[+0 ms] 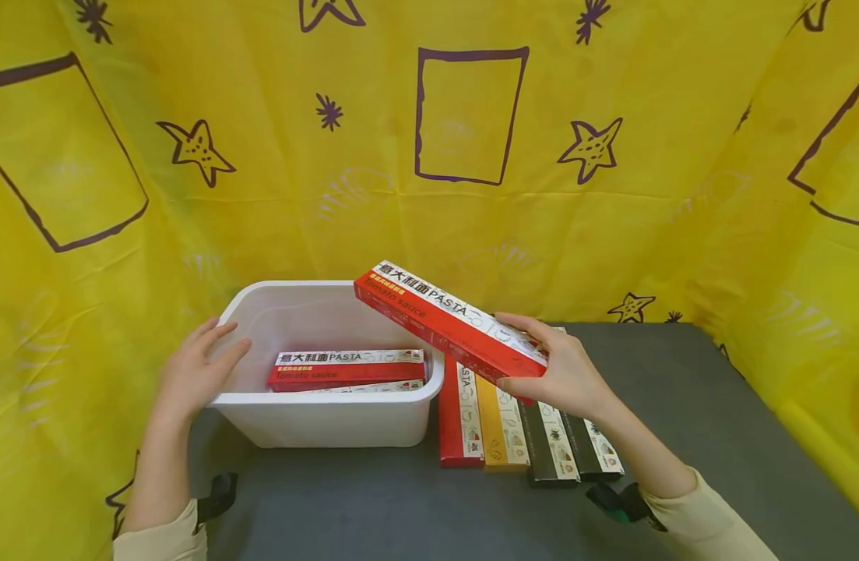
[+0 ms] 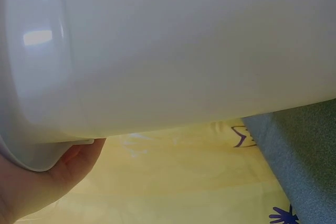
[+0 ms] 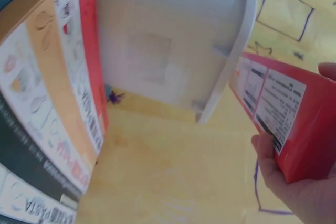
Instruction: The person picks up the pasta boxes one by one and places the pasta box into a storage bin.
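Red pasta box (image 1: 448, 321) hangs tilted in the air above the right rim of the white tub (image 1: 324, 421), its far end pointing toward 10 o'clock over the tub's opening. The right hand (image 1: 565, 372) grips its near end, thumb below and fingers curled over the top. The right wrist view shows the box's printed underside (image 3: 283, 114) and the tub's outer wall (image 3: 157, 51), which the head view hides. The left hand (image 1: 194, 372) rests against the tub's left rim with fingers relaxed and spread; its wrist view shows only the thumb (image 2: 73, 158) under the rim. Another red box (image 1: 348, 368) lies inside the tub. At 3 o'clock from the tub, a row of boxes (image 1: 502, 425), red, yellow and black, lies on the grey table (image 1: 681, 405), partly covered by the right hand.
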Tool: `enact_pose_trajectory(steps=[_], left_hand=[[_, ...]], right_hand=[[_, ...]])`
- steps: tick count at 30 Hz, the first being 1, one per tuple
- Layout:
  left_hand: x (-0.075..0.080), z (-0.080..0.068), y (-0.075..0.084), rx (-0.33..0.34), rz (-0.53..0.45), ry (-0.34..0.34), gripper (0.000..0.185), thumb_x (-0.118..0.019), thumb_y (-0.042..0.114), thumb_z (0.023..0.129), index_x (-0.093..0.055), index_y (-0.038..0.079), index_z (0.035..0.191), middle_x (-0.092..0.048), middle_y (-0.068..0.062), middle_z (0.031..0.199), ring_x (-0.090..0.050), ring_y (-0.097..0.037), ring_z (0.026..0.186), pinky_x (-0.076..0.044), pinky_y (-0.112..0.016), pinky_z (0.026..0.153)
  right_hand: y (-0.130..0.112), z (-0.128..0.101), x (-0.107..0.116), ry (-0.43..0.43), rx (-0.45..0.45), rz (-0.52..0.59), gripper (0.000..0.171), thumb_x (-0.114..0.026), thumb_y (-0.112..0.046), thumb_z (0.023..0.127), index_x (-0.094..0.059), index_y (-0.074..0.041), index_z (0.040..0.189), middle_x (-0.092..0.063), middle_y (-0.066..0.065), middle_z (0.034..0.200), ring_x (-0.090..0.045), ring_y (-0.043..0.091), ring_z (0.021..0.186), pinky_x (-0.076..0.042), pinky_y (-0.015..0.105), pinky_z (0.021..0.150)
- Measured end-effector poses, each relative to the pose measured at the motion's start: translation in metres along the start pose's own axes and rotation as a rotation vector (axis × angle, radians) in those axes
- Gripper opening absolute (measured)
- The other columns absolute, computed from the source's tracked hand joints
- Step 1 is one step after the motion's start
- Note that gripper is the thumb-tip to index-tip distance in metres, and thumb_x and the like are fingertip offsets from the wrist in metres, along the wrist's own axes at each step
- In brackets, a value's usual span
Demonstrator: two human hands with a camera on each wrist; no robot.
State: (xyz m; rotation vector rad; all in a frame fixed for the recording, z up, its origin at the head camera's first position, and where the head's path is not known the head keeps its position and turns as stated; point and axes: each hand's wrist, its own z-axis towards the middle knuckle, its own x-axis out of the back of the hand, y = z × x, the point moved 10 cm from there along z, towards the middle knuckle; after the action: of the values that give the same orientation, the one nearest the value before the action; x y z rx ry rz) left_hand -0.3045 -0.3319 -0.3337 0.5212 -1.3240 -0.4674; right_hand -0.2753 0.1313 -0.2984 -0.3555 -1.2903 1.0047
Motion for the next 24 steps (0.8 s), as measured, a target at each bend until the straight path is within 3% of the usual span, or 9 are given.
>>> enact_pose_trajectory(steps=[5,16,24], left_hand=[[0.0,0.001,0.002,-0.004,0.008,0.004,0.067,-0.046,0.047,0.1,-0.041,-0.001,0.145,-0.023,-0.029,0.154,-0.021,-0.056,0.136,-0.019,-0.075,0.1],[0.002,-0.001,0.004,-0.011,0.01,0.015,0.066,-0.047,0.046,0.1,-0.042,-0.002,0.144,-0.024,-0.03,0.153,-0.021,-0.057,0.135,-0.019,-0.075,0.101],[0.001,-0.001,0.004,-0.009,0.016,0.01,0.066,-0.047,0.046,0.1,-0.042,-0.002,0.144,-0.024,-0.03,0.153,-0.022,-0.057,0.135,-0.02,-0.075,0.1]], right_hand=[[-0.014,0.011,-0.011,-0.023,0.054,-0.027,0.072,-0.081,-0.029,0.07,-0.053,-0.031,0.137,-0.057,-0.005,0.126,-0.054,0.02,0.101,-0.053,0.036,0.073],[-0.038,0.031,-0.035,-0.151,0.132,0.015,0.069,-0.079,-0.031,0.069,-0.055,-0.031,0.134,-0.062,-0.009,0.118,-0.058,0.016,0.098,-0.053,0.036,0.072],[-0.051,0.043,-0.05,-0.224,0.137,-0.02,0.066,-0.077,-0.034,0.069,-0.056,-0.034,0.132,-0.061,-0.014,0.119,-0.055,0.013,0.102,-0.051,0.037,0.078]])
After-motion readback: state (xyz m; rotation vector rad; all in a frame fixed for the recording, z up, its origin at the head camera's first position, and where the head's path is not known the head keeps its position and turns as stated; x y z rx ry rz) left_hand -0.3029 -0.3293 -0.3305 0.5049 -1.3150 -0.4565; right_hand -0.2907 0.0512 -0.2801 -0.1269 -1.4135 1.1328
